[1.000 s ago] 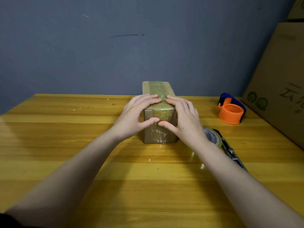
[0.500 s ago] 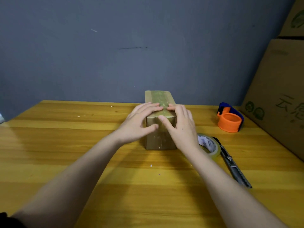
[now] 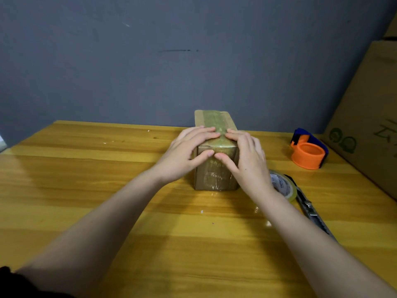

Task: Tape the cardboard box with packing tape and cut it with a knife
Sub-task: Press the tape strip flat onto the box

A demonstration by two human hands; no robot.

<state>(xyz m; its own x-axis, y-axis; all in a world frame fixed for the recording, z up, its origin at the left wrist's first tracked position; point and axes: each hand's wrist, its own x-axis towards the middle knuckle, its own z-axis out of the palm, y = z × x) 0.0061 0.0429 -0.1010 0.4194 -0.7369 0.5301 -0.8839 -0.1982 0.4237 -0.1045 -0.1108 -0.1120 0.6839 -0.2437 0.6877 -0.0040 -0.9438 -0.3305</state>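
A small brown cardboard box [image 3: 214, 177] stands in the middle of the wooden table, with shiny clear tape running along its top and down its near face. My left hand [image 3: 184, 151] lies flat on the box's near left corner, fingers on top and thumb on the front face. My right hand [image 3: 247, 155] mirrors it on the right corner. Both thumbs press the tape on the near face and almost touch. A roll of clear packing tape [image 3: 283, 187] lies just right of my right wrist. Beside it a grey utility knife [image 3: 311, 211] lies on the table.
An orange and blue tape dispenser [image 3: 308, 152] sits at the back right. A large cardboard carton [image 3: 369, 117] leans at the right edge. The grey wall runs behind the wooden table [image 3: 86, 179].
My hands have stayed on the box's near end. The thumbs have shifted slightly on the front face and now sit closer together. The camera view has moved a little.
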